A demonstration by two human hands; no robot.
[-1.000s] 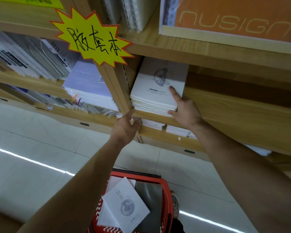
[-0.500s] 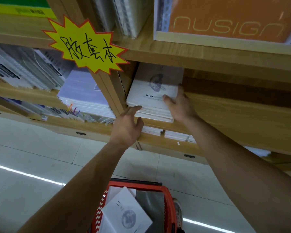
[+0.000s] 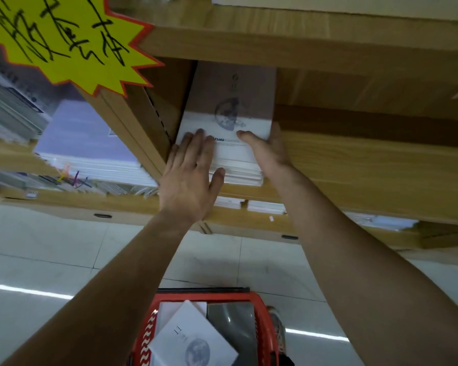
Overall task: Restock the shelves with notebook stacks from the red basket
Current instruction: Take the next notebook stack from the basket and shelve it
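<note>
L grip (image 3: 191, 175) flat, fingers straight on top of white notebook stack (image 3: 230, 112), thumb at its front edge, R grip (image 3: 266, 150) open vs stack's right-front corner, thumb on cover, stack on wood shelf (image 3: 368, 165) btwn both grips, red basket (image 3: 262, 310) w/ loose notebooks (image 3: 193, 342) well below them

That yellow starburst sign (image 3: 64, 40) stuck on the shelf upright (image 3: 132, 122) has black handwritten Chinese on it. It looks like 胶套本 to me, but the frame cuts off its left edge. On the top cover of the notebook stack (image 3: 230, 107) you can read "ARING" in dark letters, with your left hand (image 3: 188, 175) covering the start. The paler letters after it are too faint. The loose notebook (image 3: 193, 342) in the red basket (image 3: 265, 313) says "11".
</note>
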